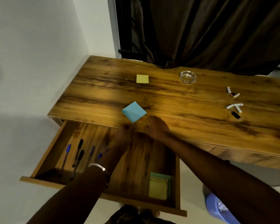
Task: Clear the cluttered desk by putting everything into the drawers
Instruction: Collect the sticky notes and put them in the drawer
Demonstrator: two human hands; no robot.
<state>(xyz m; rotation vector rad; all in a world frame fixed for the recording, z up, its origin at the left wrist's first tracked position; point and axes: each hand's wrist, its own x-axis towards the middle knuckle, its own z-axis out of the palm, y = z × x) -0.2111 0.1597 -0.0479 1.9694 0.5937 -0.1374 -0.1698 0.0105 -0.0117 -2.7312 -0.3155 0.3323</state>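
A blue sticky-note pad (134,111) lies near the front edge of the wooden desk (176,101). A yellow pad (142,78) lies farther back. My right hand (157,126) rests at the desk's front edge just right of the blue pad, fingers apart, holding nothing. My left hand (124,135), blurred, hovers over the open drawer (102,183) just below the desk edge and looks empty. Inside the drawer lie several pens (78,155) at the left and a stack of yellow and green pads (159,185) at the front right.
A glass ashtray (187,76) stands at the back of the desk. Several small batteries and a dark lighter (233,106) lie scattered at the right. A dark curtain (200,29) hangs behind. A blue bin (217,209) stands on the floor at lower right.
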